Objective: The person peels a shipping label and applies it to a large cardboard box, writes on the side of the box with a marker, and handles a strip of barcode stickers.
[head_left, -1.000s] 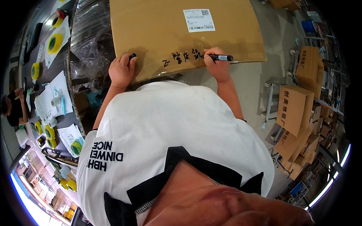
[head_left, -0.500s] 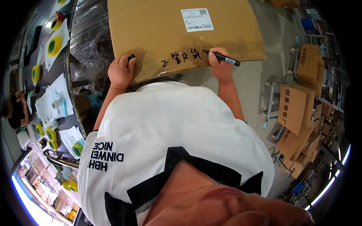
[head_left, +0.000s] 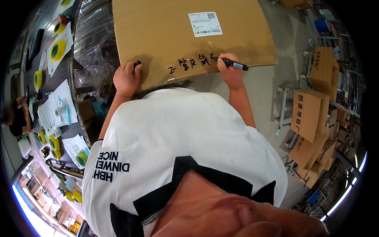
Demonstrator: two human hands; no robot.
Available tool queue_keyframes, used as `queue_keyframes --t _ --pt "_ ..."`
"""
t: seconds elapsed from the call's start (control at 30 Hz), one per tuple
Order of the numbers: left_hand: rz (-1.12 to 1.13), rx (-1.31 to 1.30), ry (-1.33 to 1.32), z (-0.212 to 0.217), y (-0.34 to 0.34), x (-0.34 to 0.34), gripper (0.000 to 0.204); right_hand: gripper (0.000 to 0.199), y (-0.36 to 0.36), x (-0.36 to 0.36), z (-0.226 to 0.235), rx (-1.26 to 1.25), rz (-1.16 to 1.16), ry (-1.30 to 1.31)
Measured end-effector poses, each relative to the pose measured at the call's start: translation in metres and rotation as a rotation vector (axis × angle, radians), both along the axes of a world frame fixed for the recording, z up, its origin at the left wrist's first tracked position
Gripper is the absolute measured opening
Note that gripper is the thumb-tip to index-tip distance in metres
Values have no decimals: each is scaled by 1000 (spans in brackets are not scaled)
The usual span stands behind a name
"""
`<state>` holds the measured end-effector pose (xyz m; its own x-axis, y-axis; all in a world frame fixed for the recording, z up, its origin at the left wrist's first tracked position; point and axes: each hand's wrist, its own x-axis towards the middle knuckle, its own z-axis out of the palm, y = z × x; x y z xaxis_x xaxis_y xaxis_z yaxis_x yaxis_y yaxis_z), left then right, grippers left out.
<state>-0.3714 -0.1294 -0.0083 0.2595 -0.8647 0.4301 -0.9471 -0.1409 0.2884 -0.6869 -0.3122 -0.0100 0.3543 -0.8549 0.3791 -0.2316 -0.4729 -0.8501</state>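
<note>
We see new black strokes (head_left: pixel 212 56) on the big box (head_left: pixel 158 35) before us, so our writing (head_left: pixel 192 62) grows longer, with our right hand (head_left: pixel 230 75) holding the marker (head_left: pixel 235 64) and our left hand (head_left: pixel 126 80) holding a black cap (head_left: pixel 137 63).

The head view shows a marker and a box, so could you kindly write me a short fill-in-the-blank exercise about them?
1. The marker is in the person's ____ hand.
2. The cap at the other hand is ____ in colour.
3. The label on the box is ____ in colour.
Missing words: right; black; white.
</note>
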Motion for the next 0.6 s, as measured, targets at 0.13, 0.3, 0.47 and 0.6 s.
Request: queue_keyframes --t 0.13,0.3,0.47,0.6 --pt "4 5 3 0 0 0 20 7 1 0 -1 78 -18 -60" --pt "0 9 8 0 0 0 20 7 -1 -2 -1 97 -14 -32" --pt "-2 11 16 0 1 0 20 9 -4 -6 -6 48 22 -12" --pt "-2 21 12 1 1 0 20 9 -1 -7 -7 47 36 -23"
